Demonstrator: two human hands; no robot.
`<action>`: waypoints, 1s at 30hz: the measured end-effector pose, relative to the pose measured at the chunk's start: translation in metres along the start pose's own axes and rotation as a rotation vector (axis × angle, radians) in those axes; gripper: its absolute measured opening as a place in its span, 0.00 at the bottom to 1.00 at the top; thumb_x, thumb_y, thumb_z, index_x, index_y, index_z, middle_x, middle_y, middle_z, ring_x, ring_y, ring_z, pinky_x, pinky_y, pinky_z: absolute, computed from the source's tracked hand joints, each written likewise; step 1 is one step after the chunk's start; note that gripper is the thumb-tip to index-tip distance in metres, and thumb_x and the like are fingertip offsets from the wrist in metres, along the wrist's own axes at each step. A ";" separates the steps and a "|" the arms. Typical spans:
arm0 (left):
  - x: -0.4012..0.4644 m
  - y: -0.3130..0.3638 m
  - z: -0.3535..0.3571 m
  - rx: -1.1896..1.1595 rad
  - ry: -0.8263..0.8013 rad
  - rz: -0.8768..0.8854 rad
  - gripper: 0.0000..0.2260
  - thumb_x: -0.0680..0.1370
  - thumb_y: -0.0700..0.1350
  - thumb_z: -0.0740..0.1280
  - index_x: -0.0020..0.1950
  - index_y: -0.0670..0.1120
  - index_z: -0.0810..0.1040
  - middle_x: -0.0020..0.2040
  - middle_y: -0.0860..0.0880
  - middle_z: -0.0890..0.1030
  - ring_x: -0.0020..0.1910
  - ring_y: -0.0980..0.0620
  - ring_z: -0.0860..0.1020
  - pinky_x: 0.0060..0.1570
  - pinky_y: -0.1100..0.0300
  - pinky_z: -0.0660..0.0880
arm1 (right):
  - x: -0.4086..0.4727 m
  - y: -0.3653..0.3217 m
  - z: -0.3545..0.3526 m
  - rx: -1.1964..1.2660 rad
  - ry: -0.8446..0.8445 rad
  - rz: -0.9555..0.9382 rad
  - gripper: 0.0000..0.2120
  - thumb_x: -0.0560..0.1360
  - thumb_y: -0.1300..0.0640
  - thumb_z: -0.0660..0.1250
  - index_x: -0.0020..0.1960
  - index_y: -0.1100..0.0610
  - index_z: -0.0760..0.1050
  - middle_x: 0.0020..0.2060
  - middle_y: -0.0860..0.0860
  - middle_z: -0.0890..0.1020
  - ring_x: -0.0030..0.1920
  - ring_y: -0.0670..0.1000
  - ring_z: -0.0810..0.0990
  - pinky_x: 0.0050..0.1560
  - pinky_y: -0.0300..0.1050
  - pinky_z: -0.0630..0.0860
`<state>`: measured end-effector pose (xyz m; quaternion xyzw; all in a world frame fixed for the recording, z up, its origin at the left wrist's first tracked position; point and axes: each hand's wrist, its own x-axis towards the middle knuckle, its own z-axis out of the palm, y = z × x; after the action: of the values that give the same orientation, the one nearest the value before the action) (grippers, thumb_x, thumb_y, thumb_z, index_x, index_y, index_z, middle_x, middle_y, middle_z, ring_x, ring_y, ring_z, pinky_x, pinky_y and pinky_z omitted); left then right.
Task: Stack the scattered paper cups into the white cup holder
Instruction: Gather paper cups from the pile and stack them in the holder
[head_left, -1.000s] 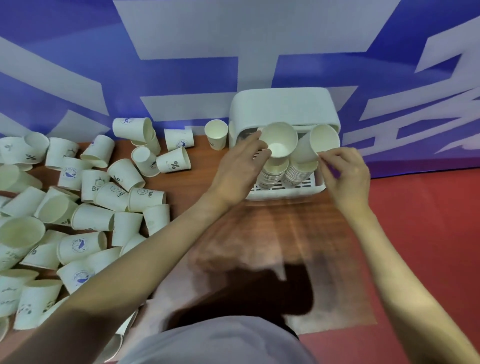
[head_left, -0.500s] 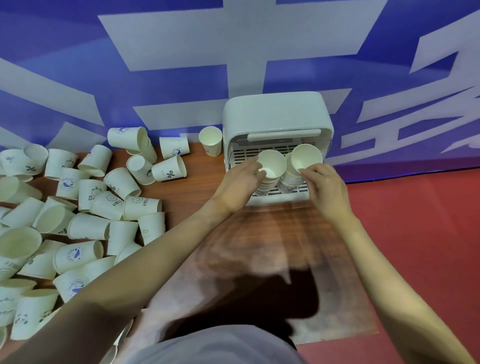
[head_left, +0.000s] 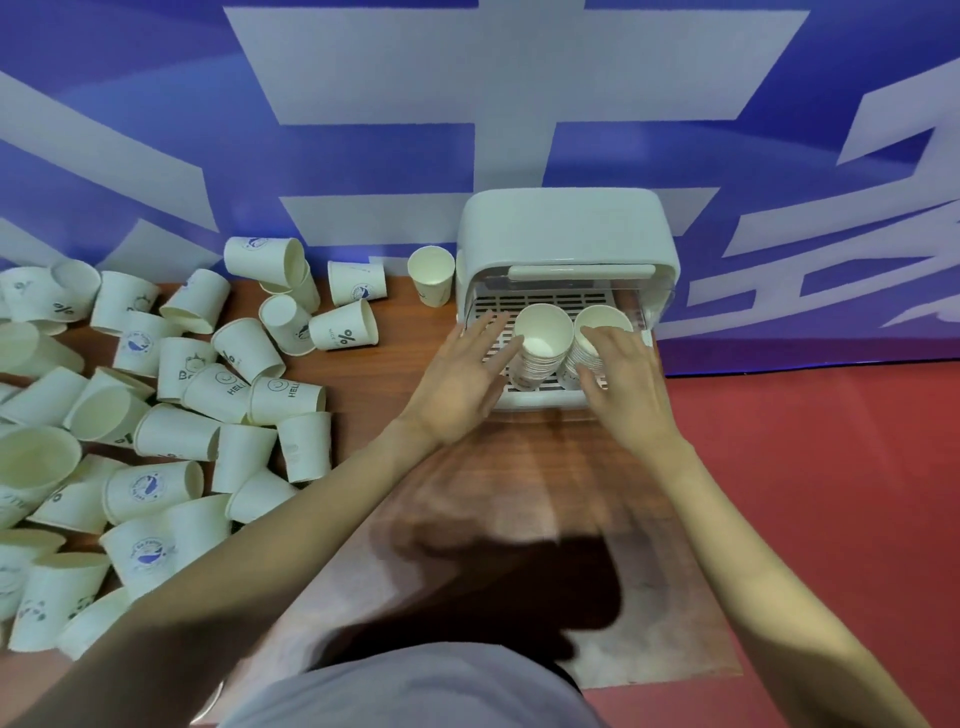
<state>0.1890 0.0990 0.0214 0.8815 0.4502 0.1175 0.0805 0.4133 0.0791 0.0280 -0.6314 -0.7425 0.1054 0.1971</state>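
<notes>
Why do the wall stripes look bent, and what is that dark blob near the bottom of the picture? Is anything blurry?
Head view: the wide-angle lens bows the wall stripes and stretches the forearms; the dark blob on the wooden table looks like the person's own shadow from overhead light; the left hand and right hand are slightly smeared, as is the table in front of the white cup holder.

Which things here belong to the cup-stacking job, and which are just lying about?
Job: white plastic cup holder; two stacks of white paper cups inside it; scattered white paper cups; left hand; right hand.

Lying about: brown wooden table; blue-and-white backdrop; red floor.
</notes>
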 end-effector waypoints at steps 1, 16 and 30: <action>-0.010 -0.005 -0.003 0.004 0.016 -0.040 0.24 0.77 0.43 0.66 0.72 0.44 0.67 0.73 0.39 0.64 0.73 0.40 0.61 0.71 0.43 0.57 | -0.004 -0.011 0.001 0.040 -0.003 -0.030 0.20 0.75 0.59 0.67 0.66 0.61 0.71 0.59 0.56 0.77 0.62 0.57 0.72 0.62 0.53 0.67; -0.213 -0.118 -0.020 0.011 -0.020 -0.600 0.22 0.74 0.51 0.57 0.63 0.39 0.73 0.62 0.36 0.75 0.60 0.36 0.73 0.55 0.42 0.72 | -0.011 -0.179 0.133 0.030 -0.592 -0.394 0.30 0.78 0.49 0.62 0.76 0.56 0.56 0.73 0.53 0.63 0.71 0.54 0.64 0.70 0.53 0.62; -0.269 -0.116 -0.012 -0.032 -0.021 -0.739 0.21 0.70 0.42 0.74 0.61 0.39 0.75 0.55 0.38 0.77 0.45 0.36 0.78 0.40 0.48 0.75 | 0.010 -0.238 0.188 0.042 -0.607 -0.370 0.30 0.76 0.58 0.67 0.74 0.57 0.60 0.71 0.54 0.65 0.71 0.54 0.61 0.69 0.48 0.58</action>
<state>-0.0572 -0.0518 -0.0317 0.6593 0.7353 0.0785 0.1358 0.1188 0.0636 -0.0435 -0.4217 -0.8667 0.2662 -0.0039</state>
